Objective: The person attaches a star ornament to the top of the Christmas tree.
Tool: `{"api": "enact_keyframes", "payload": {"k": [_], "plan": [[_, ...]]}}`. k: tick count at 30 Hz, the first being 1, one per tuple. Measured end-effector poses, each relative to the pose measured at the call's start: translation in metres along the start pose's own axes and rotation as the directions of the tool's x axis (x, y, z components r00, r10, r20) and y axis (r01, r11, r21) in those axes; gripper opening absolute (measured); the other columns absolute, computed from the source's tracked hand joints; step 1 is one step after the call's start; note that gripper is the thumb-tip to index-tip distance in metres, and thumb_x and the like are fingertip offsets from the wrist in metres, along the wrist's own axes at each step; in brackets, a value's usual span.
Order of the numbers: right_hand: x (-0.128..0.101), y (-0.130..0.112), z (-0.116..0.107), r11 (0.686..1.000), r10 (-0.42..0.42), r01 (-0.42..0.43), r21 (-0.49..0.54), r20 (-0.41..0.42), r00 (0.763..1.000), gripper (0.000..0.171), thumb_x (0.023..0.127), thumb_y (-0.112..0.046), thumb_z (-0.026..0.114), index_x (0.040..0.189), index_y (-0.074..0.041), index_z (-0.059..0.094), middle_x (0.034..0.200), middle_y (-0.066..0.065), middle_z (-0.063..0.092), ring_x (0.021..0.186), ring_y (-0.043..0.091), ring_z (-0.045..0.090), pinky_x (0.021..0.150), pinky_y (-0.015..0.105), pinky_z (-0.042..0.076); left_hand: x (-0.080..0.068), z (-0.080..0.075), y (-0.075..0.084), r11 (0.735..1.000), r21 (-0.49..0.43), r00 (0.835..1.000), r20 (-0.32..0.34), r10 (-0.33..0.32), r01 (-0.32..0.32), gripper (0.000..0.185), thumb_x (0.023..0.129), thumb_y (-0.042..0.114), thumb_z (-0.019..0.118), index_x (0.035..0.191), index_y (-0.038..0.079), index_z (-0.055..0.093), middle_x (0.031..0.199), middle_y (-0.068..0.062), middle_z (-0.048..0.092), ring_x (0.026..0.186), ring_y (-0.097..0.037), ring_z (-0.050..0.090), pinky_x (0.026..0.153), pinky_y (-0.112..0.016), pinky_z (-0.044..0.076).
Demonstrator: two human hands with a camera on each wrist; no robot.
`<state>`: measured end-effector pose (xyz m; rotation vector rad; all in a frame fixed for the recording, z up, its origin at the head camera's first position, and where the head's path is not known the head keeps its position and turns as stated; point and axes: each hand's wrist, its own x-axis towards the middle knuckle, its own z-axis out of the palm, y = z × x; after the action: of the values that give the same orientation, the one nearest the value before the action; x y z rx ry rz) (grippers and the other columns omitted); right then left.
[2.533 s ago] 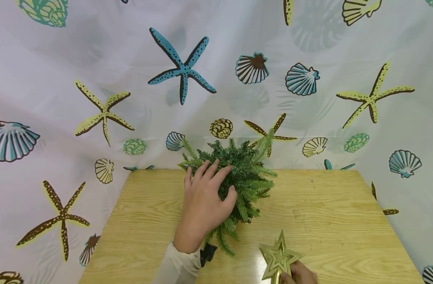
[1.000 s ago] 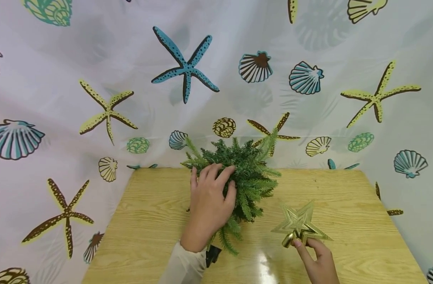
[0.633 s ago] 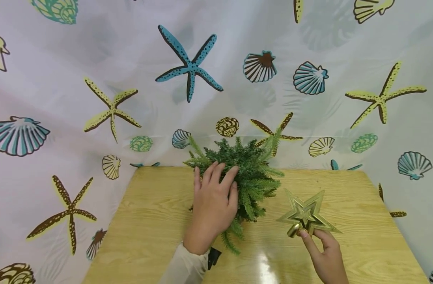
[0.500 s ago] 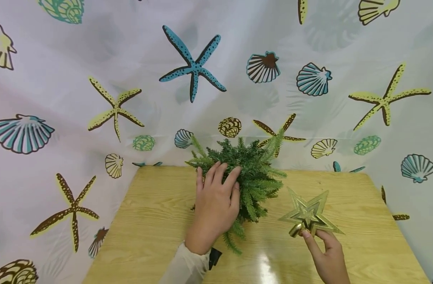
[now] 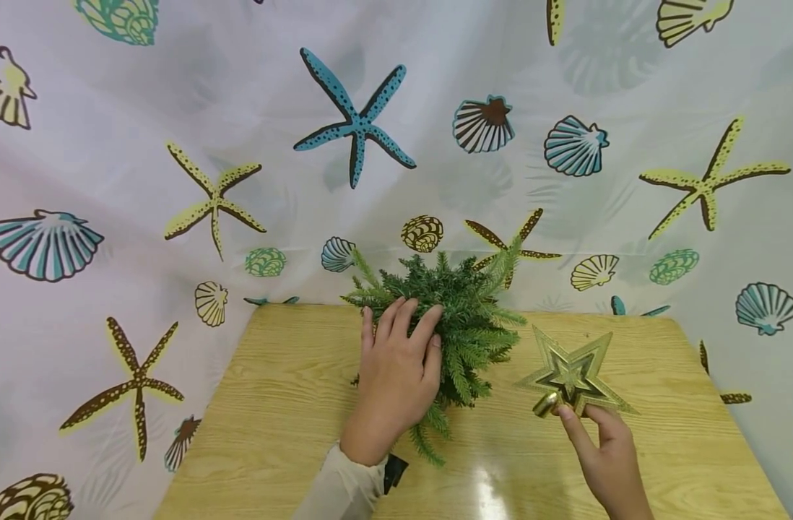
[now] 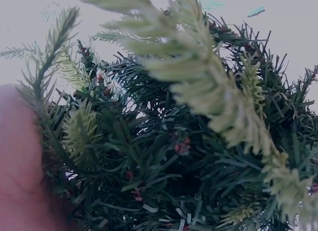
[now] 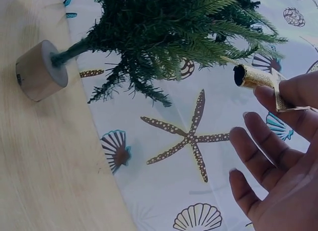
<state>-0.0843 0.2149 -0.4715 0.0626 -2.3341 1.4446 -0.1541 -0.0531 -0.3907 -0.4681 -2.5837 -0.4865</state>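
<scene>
A small artificial Christmas tree (image 5: 474, 339) with a wooden base (image 7: 37, 74) stands on the table. My left hand (image 5: 396, 375) grips its near left side, fingers bent into the green branches; the fingertips are partly hidden. In the left wrist view, part of that hand (image 6: 22, 166) shows at the left edge against the needles. To the right of the tree, my right hand (image 5: 611, 455) pinches a gold star tree topper (image 5: 572, 372) between thumb and index finger. The star is raised above the table, its hollow tube (image 7: 256, 77) pointing toward the tree in the right wrist view.
The wooden table (image 5: 286, 375) ends at a white curtain (image 5: 396, 43) printed with starfish and shells, which hangs behind and on both sides. A black object (image 5: 394, 473) sits at my left wrist.
My right hand has brought the star topper up from the table's front edge, farther forward and right, turning its tube leftward. My left hand stays on the tree, its fingers slightly closer together.
</scene>
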Motion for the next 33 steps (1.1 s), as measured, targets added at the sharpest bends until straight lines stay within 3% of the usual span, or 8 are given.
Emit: {"api": "enact_keyframes", "payload": {"k": [8, 13, 19, 28, 33], "plan": [[0.013, -0.007, -0.004, 0.988, -0.059, 0.059, 0.14, -0.004, 0.998, 0.016, 0.094, 0.001, 0.056, 0.086, 0.001, 0.069, 0.092, 0.009, 0.065, 0.091, 0.012, 0.057, 0.08, 0.016, 0.045, 0.0, 0.001, -0.001, 1.0, -0.008, 1.0, -0.019, 0.004, -0.004, 0.039, 0.101, 0.03, 0.039, 0.138, 0.026, 0.051, 0.14, -0.009, 0.045, 0.136, -0.029, 0.032, 0.111, -0.059, 0.007], [0.019, -0.011, -0.005, 0.972, -0.115, 0.109, 0.207, 0.017, 0.993, 0.026, 0.095, 0.005, 0.052, 0.071, 0.001, 0.06, 0.09, 0.017, 0.067, 0.081, 0.015, 0.063, 0.071, 0.023, 0.051, 0.0, 0.001, -0.001, 1.0, -0.002, 1.0, -0.009, -0.004, 0.004, 0.04, 0.101, 0.031, 0.038, 0.139, 0.026, 0.05, 0.141, -0.008, 0.045, 0.136, -0.028, 0.031, 0.111, -0.059, 0.007], [0.026, -0.02, -0.008, 0.963, -0.132, 0.121, 0.239, 0.027, 0.991, 0.031, 0.096, 0.004, 0.051, 0.065, 0.004, 0.051, 0.088, 0.017, 0.067, 0.077, 0.014, 0.065, 0.062, 0.026, 0.053, -0.001, 0.002, -0.001, 1.0, -0.007, 1.0, -0.009, -0.022, 0.022, 0.039, 0.101, 0.031, 0.038, 0.138, 0.028, 0.05, 0.14, -0.007, 0.045, 0.137, -0.027, 0.03, 0.111, -0.058, 0.005], [0.032, -0.031, -0.013, 0.962, -0.151, 0.14, 0.235, 0.029, 0.988, 0.03, 0.097, 0.003, 0.051, 0.067, 0.004, 0.052, 0.09, 0.016, 0.064, 0.079, 0.015, 0.065, 0.061, 0.026, 0.053, -0.002, 0.002, -0.002, 1.0, -0.007, 1.0, -0.014, -0.024, 0.024, 0.04, 0.101, 0.031, 0.038, 0.138, 0.028, 0.05, 0.14, -0.006, 0.045, 0.136, -0.026, 0.03, 0.111, -0.058, 0.007], [0.037, -0.038, -0.015, 0.961, -0.178, 0.166, 0.221, 0.034, 0.983, 0.038, 0.097, 0.002, 0.05, 0.061, 0.001, 0.04, 0.089, 0.016, 0.065, 0.074, 0.015, 0.064, 0.062, 0.026, 0.052, -0.002, 0.002, -0.003, 1.0, -0.003, 1.0, -0.012, -0.02, 0.02, 0.04, 0.101, 0.031, 0.037, 0.139, 0.028, 0.05, 0.14, -0.006, 0.045, 0.136, -0.026, 0.03, 0.111, -0.059, 0.009]]}}
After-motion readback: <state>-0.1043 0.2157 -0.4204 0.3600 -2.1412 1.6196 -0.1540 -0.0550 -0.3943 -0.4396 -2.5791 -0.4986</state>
